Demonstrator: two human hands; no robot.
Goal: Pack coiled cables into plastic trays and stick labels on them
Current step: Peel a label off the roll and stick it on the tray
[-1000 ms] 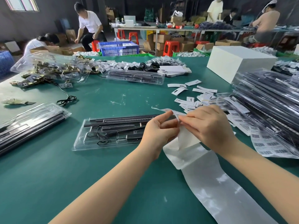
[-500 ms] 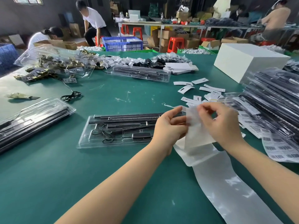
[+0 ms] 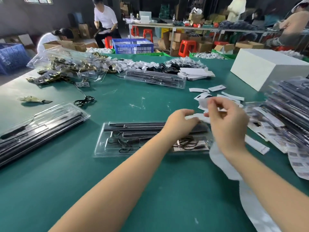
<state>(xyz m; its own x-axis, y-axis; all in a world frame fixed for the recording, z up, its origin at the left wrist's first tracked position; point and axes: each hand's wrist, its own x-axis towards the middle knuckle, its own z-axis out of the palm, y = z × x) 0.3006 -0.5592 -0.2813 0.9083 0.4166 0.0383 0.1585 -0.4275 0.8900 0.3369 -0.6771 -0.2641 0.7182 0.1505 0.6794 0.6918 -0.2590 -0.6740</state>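
White label pinched between two hands above the clear plastic tray
The left hand curls its fingers round the label's left end, just over the tray's right half; the right hand has thumb and forefinger closed at the label's right end, other fingers loosely bent, though blur hides the exact grip. The tray, holding black rods and a coiled cable, lies mid-way along the near part of the green table. A glossy backing strip trails to the near right edge. Packed trays pile at the right edge, a white box at the far right corner; behind, people work among cartons and red stools
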